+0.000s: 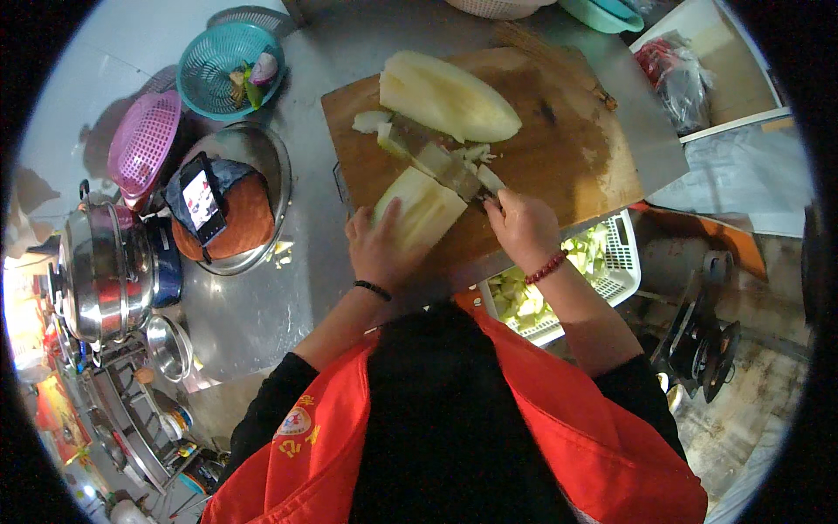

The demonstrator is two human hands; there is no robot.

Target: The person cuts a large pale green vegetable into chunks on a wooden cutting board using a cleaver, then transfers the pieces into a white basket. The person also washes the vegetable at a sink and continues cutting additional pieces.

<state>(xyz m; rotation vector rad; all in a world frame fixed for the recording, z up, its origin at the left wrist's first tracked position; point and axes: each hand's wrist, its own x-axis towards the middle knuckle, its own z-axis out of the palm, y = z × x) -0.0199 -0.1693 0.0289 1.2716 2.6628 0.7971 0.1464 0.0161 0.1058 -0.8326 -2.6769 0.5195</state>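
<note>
My left hand (377, 249) grips a pale, peeled gourd piece (421, 208) at the near edge of a wooden cutting board (585, 170), fingers over its top and side. My right hand (526, 229) is closed round the handle of a cleaver (447, 170). Its broad blade lies just beyond the piece; whether the edge touches it, I cannot tell. A longer gourd piece (449, 96) rests farther back on the board. Small pale scraps (476, 155) lie between the two, by the blade.
A white basket (624, 271) of cut chunks stands below the board's near right edge. Left of the board, a phone (202, 201) leans on a brown block over a round metal tray (279, 157). Teal (196, 74) and pink (144, 144) baskets and a steel pot (100, 271) are farther left.
</note>
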